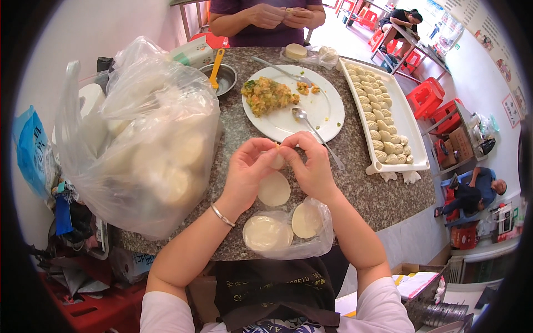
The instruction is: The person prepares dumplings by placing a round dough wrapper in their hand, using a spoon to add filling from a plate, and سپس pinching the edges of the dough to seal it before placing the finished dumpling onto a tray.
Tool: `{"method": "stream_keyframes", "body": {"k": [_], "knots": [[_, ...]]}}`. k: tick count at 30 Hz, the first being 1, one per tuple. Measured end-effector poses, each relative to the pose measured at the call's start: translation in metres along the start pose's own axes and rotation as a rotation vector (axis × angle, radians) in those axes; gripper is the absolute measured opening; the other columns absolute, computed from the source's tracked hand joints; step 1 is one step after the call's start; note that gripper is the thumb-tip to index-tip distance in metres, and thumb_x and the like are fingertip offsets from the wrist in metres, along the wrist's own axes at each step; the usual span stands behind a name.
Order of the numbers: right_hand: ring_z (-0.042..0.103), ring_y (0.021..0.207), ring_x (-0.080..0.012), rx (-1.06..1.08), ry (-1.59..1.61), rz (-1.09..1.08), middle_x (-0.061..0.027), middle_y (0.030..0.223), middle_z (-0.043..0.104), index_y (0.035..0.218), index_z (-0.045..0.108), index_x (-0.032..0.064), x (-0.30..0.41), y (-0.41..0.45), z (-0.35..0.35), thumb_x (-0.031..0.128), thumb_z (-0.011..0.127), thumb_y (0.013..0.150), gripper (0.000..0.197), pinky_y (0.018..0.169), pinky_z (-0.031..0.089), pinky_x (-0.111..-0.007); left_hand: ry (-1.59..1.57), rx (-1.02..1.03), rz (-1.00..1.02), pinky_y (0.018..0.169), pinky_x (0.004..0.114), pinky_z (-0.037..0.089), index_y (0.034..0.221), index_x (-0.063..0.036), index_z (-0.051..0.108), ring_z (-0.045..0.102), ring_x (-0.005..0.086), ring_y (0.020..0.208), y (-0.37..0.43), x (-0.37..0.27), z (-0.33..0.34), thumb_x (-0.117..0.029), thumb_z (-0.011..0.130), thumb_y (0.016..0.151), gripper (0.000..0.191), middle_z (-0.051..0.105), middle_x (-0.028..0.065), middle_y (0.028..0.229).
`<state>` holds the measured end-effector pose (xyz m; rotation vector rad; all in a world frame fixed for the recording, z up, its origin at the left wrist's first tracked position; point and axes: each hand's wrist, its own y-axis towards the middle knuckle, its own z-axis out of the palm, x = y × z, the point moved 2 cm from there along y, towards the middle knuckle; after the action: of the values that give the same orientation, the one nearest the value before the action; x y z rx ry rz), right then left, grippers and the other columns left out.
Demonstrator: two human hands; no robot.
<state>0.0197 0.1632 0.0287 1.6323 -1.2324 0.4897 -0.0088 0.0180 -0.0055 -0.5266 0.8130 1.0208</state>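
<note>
Between the fingertips of my left hand (pixel 252 166) and my right hand (pixel 306 162) is a small dumpling (pixel 278 160), its upper edge pinched by both; my fingers partly hide it. Just below lies a round dough wrapper (pixel 274 189) on the granite tabletop (pixel 354 200). Closer to me, more wrappers (pixel 266 233) rest in a clear plastic bag (pixel 316 249). Beyond my hands stands a white plate (pixel 270 129) with a mound of chopped filling (pixel 266 95). One metal spoon (pixel 308 120) leans over the plate's near rim, another (pixel 283 70) over its far rim.
A white tray (pixel 410 137) with rows of pleated dumplings (pixel 374 112) stands at right. A large bag of wrappers (pixel 158 158) fills the left, near a metal bowl (pixel 229 81) with a yellow-handled utensil (pixel 217 68). Across the table, a person's hands (pixel 283 16) hold a small piece.
</note>
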Motion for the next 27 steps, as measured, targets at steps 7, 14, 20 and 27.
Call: {"method": "stream_keyframes", "body": {"k": [7, 14, 20, 27], "knots": [[0.06, 0.081, -0.0241, -0.058, -0.074, -0.01, -0.0115, 0.083, 0.058, 0.086, 0.06, -0.0002, -0.001, 0.002, -0.004, 0.006, 0.065, 0.084, 0.008, 0.068, 0.05, -0.033, 0.021, 0.081, -0.03, 0.08, 0.026, 0.051, 0.107, -0.0052, 0.057, 0.061, 0.0104, 0.089, 0.001, -0.002, 0.003, -0.013, 0.064, 0.089, 0.021, 0.063, 0.0034, 0.103], [0.059, 0.093, -0.014, 0.001, 0.405, 0.256, -0.0071, 0.099, 0.064, 0.099, 0.066, -0.0004, -0.017, 0.007, -0.015, 0.002, 0.063, 0.085, 0.015, 0.082, 0.046, -0.026, -0.155, 0.088, -0.182, 0.084, 0.032, 0.056, 0.121, -0.0065, 0.047, 0.065, 0.0271, 0.1, 0.004, -0.005, 0.002, -0.019, 0.055, 0.095, 0.03, 0.062, 0.0129, 0.11], [0.059, 0.091, -0.0116, 0.081, 0.495, 0.174, -0.0071, 0.099, 0.064, 0.101, 0.067, 0.0007, -0.023, 0.004, -0.015, 0.0, 0.063, 0.085, 0.016, 0.08, 0.049, -0.026, -0.171, 0.058, -0.237, 0.073, 0.026, 0.059, 0.124, -0.0067, 0.042, 0.067, 0.0273, 0.092, 0.001, -0.006, -0.001, -0.022, 0.055, 0.096, 0.034, 0.062, 0.0133, 0.109], [0.059, 0.093, -0.0136, 0.037, 0.335, 0.157, -0.0056, 0.099, 0.064, 0.103, 0.066, 0.0034, -0.007, 0.008, -0.024, 0.006, 0.071, 0.079, 0.025, 0.083, 0.05, -0.029, -0.177, 0.02, -0.212, 0.07, 0.025, 0.058, 0.128, -0.0078, 0.037, 0.067, 0.0247, 0.091, 0.002, -0.01, 0.005, -0.023, 0.057, 0.095, 0.041, 0.062, 0.0119, 0.108]]}}
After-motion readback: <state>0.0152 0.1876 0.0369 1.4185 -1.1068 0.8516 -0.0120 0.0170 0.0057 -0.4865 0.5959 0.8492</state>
